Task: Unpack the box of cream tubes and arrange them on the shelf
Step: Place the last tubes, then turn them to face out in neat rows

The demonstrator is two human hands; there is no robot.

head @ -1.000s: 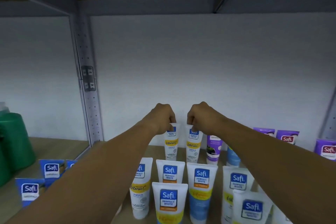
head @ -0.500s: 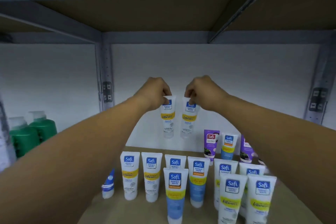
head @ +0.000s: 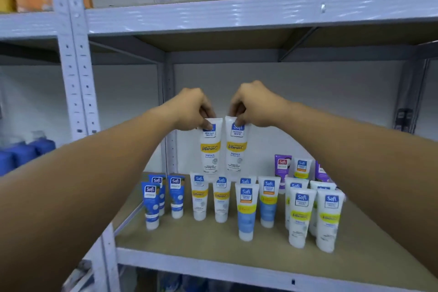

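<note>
left hand and right hand pinching two tubes above shelf

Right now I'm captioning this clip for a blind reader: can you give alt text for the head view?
Two hands each pinch the top of a white Vitamin C cream tube, left hand on the left tube, right hand on the right tube, held side by side above a shelf board. Below stand rows of upright cream tubes.
</note>
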